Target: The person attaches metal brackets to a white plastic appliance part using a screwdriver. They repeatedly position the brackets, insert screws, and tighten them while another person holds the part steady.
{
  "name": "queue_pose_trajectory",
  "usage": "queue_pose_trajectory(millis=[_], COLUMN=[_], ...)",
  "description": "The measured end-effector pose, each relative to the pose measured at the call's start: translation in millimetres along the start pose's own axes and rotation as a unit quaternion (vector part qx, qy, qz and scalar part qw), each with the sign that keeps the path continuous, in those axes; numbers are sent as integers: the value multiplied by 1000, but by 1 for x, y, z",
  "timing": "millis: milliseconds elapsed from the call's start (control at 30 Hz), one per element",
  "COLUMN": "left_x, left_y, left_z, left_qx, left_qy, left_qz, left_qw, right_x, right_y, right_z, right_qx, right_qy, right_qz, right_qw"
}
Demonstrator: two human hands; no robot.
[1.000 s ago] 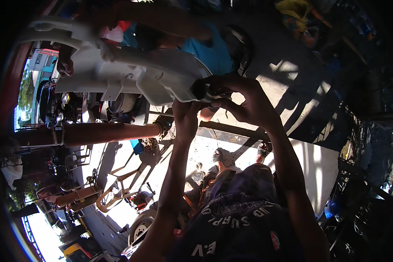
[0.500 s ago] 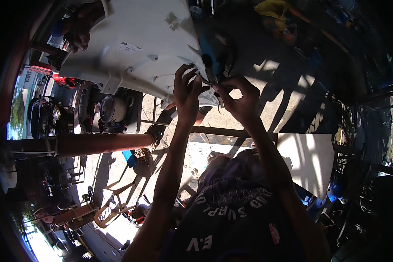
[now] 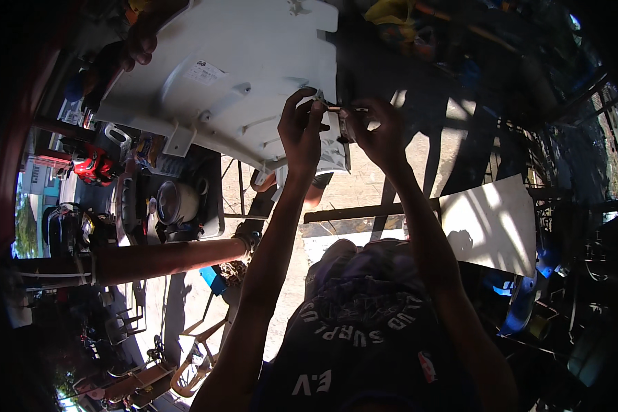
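In front of a large white moulded plastic panel, both my hands are raised near its right edge. My left hand is closed in a pinch, its thumb and forefinger on one end of a thin, narrow piece. The other end is pinched by my right hand, with thumb and forefinger nearly meeting. A small light glint shows on the piece; its exact kind is too small and dark to tell. The panel has a label, ribs, holes and mounting tabs.
Another person's hand is at the panel's upper left edge. A red-brown pipe crosses at the left, below a round pale pot-like container. A white board lies at the right, and a yellow item at the top.
The view has shifted, and the panel's right edge now appears farther right. My fingertips have risen a little; the piece, formerly hanging as a dark strip, now spans between them more level.
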State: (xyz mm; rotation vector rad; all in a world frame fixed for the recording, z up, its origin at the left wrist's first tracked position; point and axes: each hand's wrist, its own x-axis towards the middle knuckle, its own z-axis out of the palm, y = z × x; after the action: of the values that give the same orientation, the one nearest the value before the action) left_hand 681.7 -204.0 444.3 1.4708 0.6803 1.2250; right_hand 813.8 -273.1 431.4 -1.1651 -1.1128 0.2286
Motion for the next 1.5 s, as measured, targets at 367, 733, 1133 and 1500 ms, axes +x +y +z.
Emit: queue_pose_trajectory(millis=[367, 733, 1133, 1500], left_x=[-7, -29, -34, -32], left_y=[-29, -72, -47, -36], left_z=[-11, -9, -7, -1], left_qx=[-13, 110, 198, 163], left_qy=[-54, -8, 15, 12], left_qz=[79, 129, 81, 14], left_qw=[995, 985, 977, 986], right_x=[12, 4, 8, 55], right_y=[13, 20, -1, 11], right_z=[-14, -2, -1, -41], right_qx=[-52, 11, -56, 42], right_qy=[-113, -91, -43, -269], right_qz=[-64, -126, -165, -77], right_qw=[990, 988, 984, 959])
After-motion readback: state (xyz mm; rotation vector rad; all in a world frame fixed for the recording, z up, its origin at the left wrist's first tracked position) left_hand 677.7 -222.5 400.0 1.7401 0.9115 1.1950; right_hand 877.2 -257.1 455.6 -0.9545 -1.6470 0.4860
